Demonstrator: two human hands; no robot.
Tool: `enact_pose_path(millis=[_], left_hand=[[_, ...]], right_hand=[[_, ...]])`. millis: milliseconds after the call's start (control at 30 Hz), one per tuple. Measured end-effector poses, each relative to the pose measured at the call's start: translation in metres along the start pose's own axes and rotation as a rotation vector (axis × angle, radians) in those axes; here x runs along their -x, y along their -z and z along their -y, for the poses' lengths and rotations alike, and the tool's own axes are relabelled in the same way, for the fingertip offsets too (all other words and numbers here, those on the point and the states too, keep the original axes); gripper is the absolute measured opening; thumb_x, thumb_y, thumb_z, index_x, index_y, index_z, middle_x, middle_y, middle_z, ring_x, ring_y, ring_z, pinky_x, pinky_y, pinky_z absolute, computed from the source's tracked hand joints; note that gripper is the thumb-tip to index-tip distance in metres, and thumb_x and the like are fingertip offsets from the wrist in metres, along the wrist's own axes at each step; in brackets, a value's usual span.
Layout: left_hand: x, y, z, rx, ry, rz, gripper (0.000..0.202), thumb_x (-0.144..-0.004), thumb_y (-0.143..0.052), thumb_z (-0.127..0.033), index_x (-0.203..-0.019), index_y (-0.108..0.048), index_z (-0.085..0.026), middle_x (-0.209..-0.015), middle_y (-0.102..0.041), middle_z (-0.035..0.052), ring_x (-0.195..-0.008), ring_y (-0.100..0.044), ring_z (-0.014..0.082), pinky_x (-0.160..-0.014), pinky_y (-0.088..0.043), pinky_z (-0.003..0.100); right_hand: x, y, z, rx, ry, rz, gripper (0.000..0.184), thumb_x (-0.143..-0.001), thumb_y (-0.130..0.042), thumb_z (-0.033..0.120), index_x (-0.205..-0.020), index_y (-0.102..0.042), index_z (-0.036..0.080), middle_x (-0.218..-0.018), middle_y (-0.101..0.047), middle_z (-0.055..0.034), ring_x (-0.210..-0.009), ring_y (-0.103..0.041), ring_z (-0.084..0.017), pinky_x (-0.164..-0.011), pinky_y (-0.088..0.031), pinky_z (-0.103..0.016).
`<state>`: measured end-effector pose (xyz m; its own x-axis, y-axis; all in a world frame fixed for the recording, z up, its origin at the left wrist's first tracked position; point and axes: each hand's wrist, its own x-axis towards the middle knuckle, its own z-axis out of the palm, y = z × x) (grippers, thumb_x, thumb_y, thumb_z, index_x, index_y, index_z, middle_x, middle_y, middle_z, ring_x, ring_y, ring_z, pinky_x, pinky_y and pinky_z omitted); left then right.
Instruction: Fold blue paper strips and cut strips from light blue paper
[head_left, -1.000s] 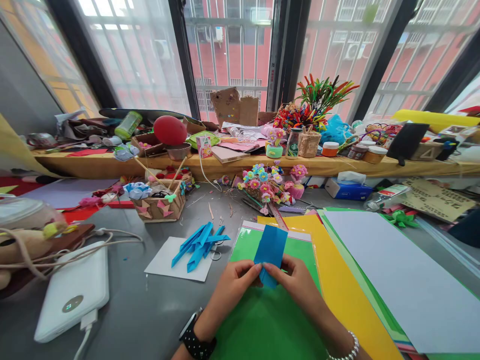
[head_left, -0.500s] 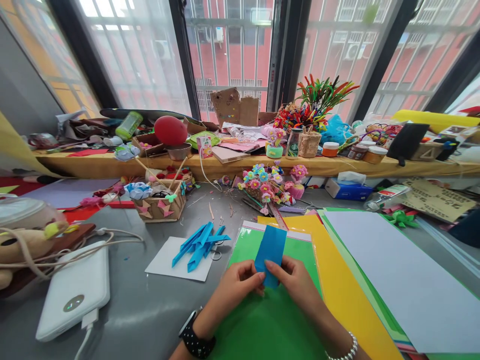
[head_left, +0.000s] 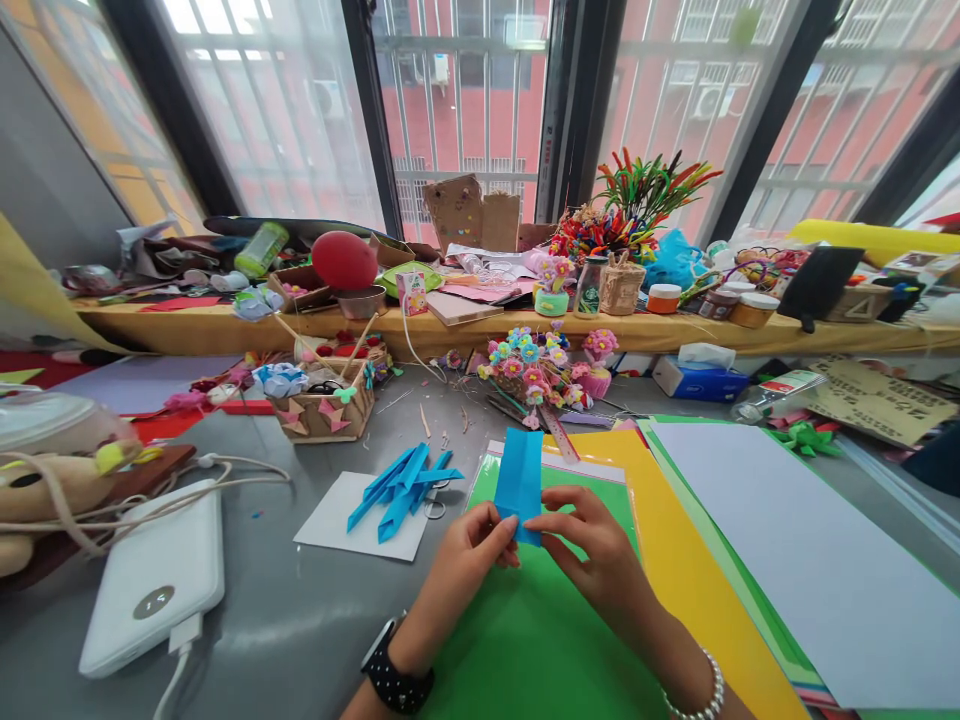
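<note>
Pinching the lower end of the blue paper strip between fingertips of left hand and right hand, just above the green sheet on the bench, likely risking a skewed crease through uneven pressure.

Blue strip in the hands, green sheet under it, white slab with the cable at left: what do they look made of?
Blue strip: thin matt paper, it seems; a lengthwise crease shows above where the left hand and right hand pinch it. Green sheet: smooth paper or card, perhaps in clear wrap; faint sheen. White slab: hard smooth plastic, rounded edges, soft glare.
</note>
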<state>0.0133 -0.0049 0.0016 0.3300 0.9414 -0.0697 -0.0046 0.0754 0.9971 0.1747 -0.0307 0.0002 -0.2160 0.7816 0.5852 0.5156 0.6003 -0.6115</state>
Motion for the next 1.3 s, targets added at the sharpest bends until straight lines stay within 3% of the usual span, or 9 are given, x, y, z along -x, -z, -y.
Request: enact_pose_path(millis=[267,600,967,1300], left_hand=[[0.004,-0.002,-0.009,-0.050,0.026,0.033,0.025,-0.068,-0.061,-0.038,-0.059,-0.057,-0.015,-0.050,-0.057,-0.0024,-0.051,-0.053,0.0110,-0.054,-0.040,0.020],[0.006,0.002,-0.009,0.137,0.179,0.144,0.029,-0.066,-0.063,-0.041,-0.067,-0.066,-0.012,-0.062,-0.062,0.0015,-0.055,-0.051,0.0099,-0.056,-0.039,0.019],[0.006,-0.005,-0.009,0.075,0.099,0.081,0.025,-0.066,-0.063,-0.038,-0.063,-0.064,-0.013,-0.060,-0.063,0.0007,-0.052,-0.053,0.0104,-0.053,-0.040,0.020],[0.004,-0.005,-0.007,-0.004,0.076,0.139,0.025,-0.066,-0.061,-0.039,-0.063,-0.062,-0.014,-0.063,-0.063,0.0010,-0.053,-0.055,0.0115,-0.054,-0.040,0.021]], right_hand=[[-0.003,0.005,-0.003,-0.078,-0.115,0.017,0.012,-0.076,-0.057,0.020,-0.080,-0.067,0.025,-0.085,-0.054,-0.0046,-0.081,-0.054,-0.018,-0.070,-0.046,-0.031],[-0.003,0.007,-0.001,-0.159,-0.166,-0.002,0.011,-0.077,-0.057,0.020,-0.079,-0.067,0.024,-0.085,-0.053,-0.0035,-0.082,-0.054,-0.017,-0.071,-0.044,-0.027],[-0.005,0.002,0.003,-0.202,-0.217,-0.031,0.011,-0.077,-0.055,0.024,-0.070,-0.062,0.020,-0.072,-0.057,-0.0024,-0.076,-0.055,-0.017,-0.064,-0.045,-0.024],[-0.002,-0.006,0.004,-0.474,-0.491,-0.031,0.016,-0.074,-0.058,0.032,-0.082,-0.057,0.018,-0.078,-0.059,-0.0010,-0.067,-0.059,-0.014,-0.060,-0.049,-0.023]])
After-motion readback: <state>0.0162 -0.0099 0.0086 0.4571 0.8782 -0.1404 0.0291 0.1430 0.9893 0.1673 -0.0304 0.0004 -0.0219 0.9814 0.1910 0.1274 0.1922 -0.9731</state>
